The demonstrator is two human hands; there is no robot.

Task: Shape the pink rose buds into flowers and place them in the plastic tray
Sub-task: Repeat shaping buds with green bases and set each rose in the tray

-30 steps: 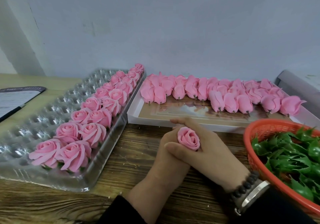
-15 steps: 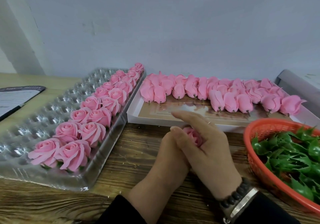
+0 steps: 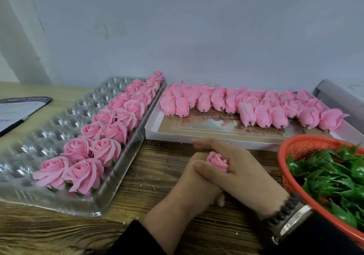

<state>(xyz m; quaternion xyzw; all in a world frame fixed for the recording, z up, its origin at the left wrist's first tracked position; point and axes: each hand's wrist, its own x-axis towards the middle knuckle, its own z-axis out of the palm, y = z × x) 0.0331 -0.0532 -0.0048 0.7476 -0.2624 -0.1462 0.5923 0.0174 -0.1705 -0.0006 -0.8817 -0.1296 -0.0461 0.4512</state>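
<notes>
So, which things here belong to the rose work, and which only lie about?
Belong to the job:
rose in the hands
left hand
right hand
plastic tray
finished roses
box of buds

Lying about:
red basket of green leaves
dark-edged paper

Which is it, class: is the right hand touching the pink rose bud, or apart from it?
Touching. The head view shows the right hand wrapped round the pink rose bud, thumb and fingers pressed against its petals.

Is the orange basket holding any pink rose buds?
No, the orange basket holds only green leaf pieces; the rose buds lie in the white box.
</notes>
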